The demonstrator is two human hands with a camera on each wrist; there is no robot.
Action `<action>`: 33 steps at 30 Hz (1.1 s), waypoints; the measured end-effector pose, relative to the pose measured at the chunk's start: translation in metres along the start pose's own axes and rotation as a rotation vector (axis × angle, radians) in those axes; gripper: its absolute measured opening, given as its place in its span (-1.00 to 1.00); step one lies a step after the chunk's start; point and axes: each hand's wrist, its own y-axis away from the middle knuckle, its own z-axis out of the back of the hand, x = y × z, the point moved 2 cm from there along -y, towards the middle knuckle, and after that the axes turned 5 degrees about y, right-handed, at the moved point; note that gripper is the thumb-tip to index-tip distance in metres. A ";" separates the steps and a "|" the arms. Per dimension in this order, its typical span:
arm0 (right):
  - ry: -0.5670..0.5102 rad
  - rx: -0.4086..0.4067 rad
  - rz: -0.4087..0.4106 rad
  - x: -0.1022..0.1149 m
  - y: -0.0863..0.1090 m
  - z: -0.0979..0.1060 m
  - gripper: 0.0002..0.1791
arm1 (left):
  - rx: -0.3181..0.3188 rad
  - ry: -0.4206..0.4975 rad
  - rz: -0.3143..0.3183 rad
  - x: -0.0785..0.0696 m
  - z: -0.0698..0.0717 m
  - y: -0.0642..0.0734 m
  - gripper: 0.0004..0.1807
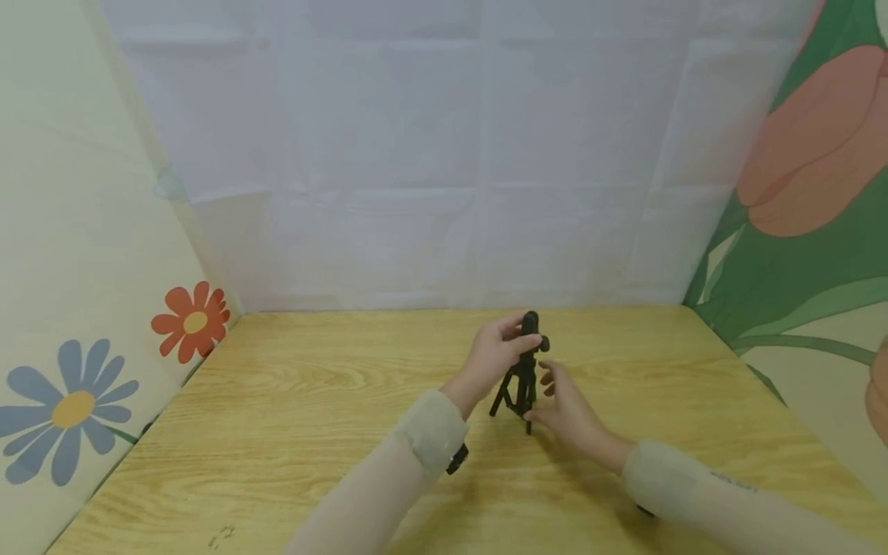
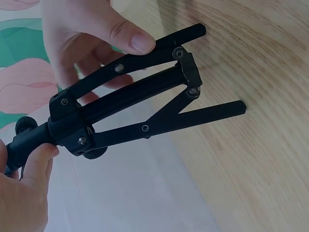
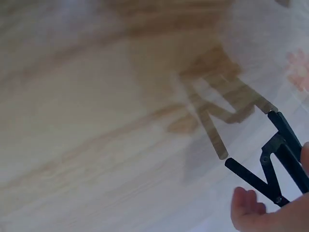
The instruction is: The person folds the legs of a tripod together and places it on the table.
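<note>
A small black tripod (image 1: 525, 378) stands nearly upright over the wooden table, its legs partly spread. My left hand (image 1: 492, 354) grips its upper column, thumb across the front. Beside the legs, my right hand (image 1: 572, 416) has its thumb touching one leg and its fingers loosely bent behind. In the left wrist view, the hinged legs and centre rod of the tripod (image 2: 140, 94) are plain. The feet of the tripod (image 3: 251, 177) almost meet their reflections in the right wrist view; whether they touch the table I cannot tell.
The wood-grained table (image 1: 312, 432) runs back to a creased white sheet (image 1: 388, 154). Flower-printed panels flank it, a pale left panel (image 1: 83, 231) and a green right panel (image 1: 819, 293). Light sleeves cover both forearms.
</note>
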 end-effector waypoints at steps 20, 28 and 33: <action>-0.148 0.138 -0.062 -0.008 -0.003 -0.007 -0.18 | -0.026 0.070 0.004 0.002 0.012 0.000 -0.54; -0.171 0.145 -0.046 -0.008 -0.004 -0.009 -0.26 | -0.019 0.061 0.022 0.001 0.012 0.000 -0.50; -0.198 0.147 -0.028 -0.007 -0.005 -0.010 -0.32 | -0.026 0.051 0.034 0.000 0.011 -0.001 -0.50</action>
